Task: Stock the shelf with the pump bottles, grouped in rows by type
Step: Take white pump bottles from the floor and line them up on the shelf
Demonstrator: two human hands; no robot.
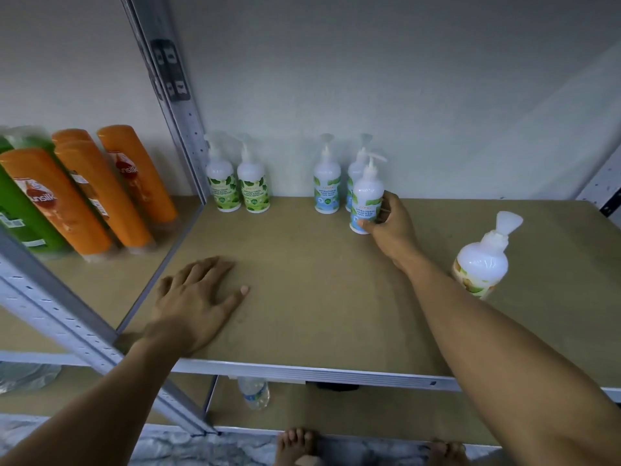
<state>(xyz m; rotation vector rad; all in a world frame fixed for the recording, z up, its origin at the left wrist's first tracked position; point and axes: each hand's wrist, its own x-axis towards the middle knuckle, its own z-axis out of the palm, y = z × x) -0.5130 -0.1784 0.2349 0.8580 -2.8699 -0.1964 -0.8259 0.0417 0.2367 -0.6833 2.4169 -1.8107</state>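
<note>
Two white pump bottles with green leaf labels stand side by side at the back left of the brown shelf board. Two blue-label pump bottles stand at the back middle; the right one is partly hidden. My right hand grips a third blue-label pump bottle, upright on the board just in front of them. My left hand rests flat on the board near the front left, fingers spread, holding nothing. A pump bottle with a yellow-green label stands alone at the right.
A grey metal upright divides this bay from the left one, where orange shampoo bottles and a green one stand. On the lower shelf lies a clear water bottle. Bare feet show on the floor below.
</note>
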